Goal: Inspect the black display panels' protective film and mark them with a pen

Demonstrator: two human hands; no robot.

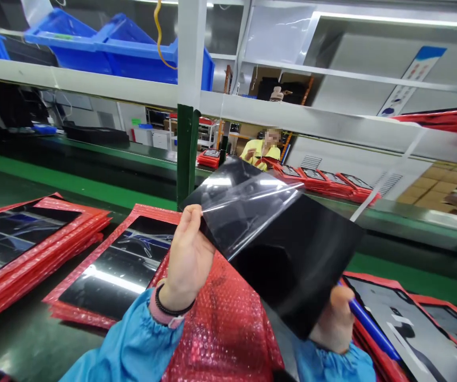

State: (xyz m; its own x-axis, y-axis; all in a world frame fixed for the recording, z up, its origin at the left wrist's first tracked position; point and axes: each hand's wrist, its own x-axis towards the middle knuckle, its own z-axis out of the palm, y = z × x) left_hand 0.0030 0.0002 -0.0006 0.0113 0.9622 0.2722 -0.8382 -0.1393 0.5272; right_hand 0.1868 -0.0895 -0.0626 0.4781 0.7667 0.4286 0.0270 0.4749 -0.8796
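Black and glossy, a black panel (292,254) is held tilted above a factory workbench. The left hand (188,260) is closed in a pinch at the panel's upper-left corner, thumb on the clear film (248,196) that stands off the dark face there and catches the shelf lights. The right hand (334,323), largely hidden behind the panel, grips its lower-right edge; its fingers cannot be seen. Both wrists wear light-blue sleeves.

Directly below the panel lies a red bubble-wrap bag (220,329), crumpled against the left forearm. Left of the panel, a stack of red bags (104,281) with dark printed sheets on top rests on the table, and a second stack (33,249) sits farther left still. Just right of the panel, more red-edged sheets (411,329) lie touching a blue rod (371,329) beside the right hand.

Behind the panel runs a green conveyor belt (72,183), with a green-and-white post (188,154) rising from it. Beyond the panel's top edge a co-worker in yellow (262,151) sits beside a row of red packs (324,180). High above and to the left, blue bins (104,45) line a shelf.
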